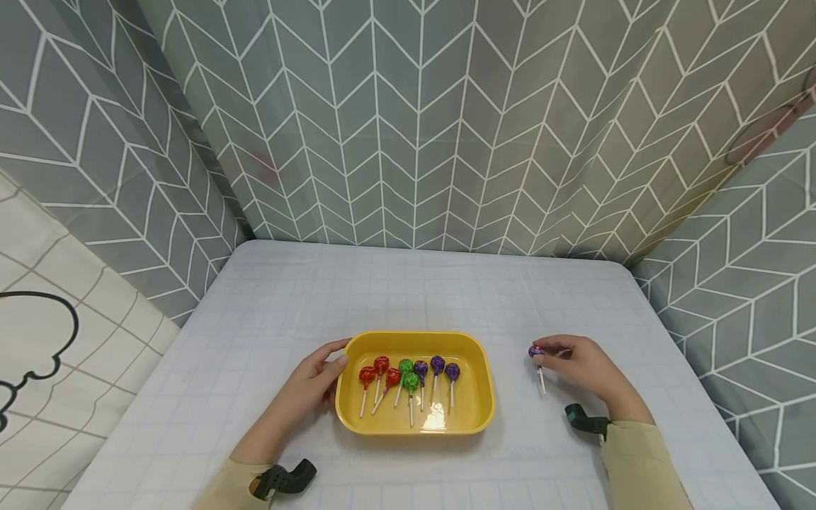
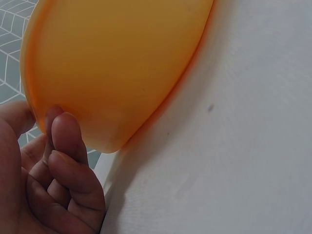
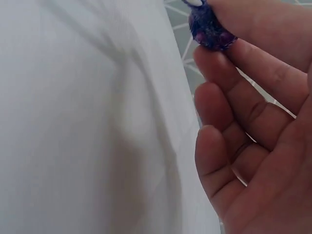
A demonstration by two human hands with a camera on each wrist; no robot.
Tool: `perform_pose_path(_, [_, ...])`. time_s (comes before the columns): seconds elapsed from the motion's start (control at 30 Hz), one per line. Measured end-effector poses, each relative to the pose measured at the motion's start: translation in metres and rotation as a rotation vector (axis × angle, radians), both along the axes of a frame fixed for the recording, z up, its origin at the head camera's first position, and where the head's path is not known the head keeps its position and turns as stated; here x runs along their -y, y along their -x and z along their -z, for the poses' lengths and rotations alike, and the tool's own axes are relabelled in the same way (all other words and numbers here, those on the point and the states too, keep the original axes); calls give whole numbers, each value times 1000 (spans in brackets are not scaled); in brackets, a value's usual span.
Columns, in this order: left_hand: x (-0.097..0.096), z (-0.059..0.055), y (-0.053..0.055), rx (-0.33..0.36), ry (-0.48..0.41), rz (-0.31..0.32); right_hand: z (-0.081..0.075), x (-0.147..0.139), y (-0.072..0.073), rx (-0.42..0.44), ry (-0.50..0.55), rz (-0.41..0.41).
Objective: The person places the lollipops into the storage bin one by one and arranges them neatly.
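My left hand (image 1: 319,375) grips the left end of a yellow tray (image 1: 484,397), thumb at the rim and fingers curled below it. The left wrist view shows the tray's smooth outer side (image 2: 117,58) above those fingers. Inside lie red lollipops (image 1: 381,365) on the left, green lollipops (image 1: 411,382) in the middle and purple lollipops (image 1: 452,372) to the right, white sticks toward me. Off to the tray's right, my right hand (image 1: 583,365) pinches another purple lollipop (image 3: 212,29) by its wrapped head between thumb and fingers. Its white stick (image 1: 542,381) points down toward the table.
A white cloth with a faint grid covers the table (image 1: 395,283). Grey curtains with white chevron lines (image 1: 408,127) hang behind it and at both sides. White tiled fabric with a black outline (image 1: 76,368) shows at the left. Each wrist wears a black camera mount (image 1: 287,478).
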State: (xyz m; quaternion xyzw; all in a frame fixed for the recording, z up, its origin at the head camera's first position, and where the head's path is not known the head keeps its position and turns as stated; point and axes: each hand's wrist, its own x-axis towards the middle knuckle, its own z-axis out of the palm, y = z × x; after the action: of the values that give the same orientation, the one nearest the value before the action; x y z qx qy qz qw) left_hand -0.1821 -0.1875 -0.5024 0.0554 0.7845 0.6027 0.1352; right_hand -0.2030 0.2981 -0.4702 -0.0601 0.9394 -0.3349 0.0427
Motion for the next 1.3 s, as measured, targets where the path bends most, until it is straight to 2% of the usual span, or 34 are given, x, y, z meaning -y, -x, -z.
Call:
perform_pose_path(0.17, [0,-1,0,7,0,-2,-6,10,-1,2,59,-13])
perform_pose_path(0.4, [0,-1,0,20,-1,-10,-18,29,-4,-4,222,-49])
perform_pose_path(0.53, [0,0,0,18,-14,-7,-24,41,-5,-14,255,-50])
perform_pose_path(0.87, [0,0,-1,25,-11,-10,-36,71,-12,-62,239,-91])
perform_pose_path(1.1, [0,-1,-1,29,-16,-9,-33,89,-12,-96,220,-149])
perform_pose_path(1.3, [0,-1,0,26,-17,-7,-30,101,-12,-125,164,-198])
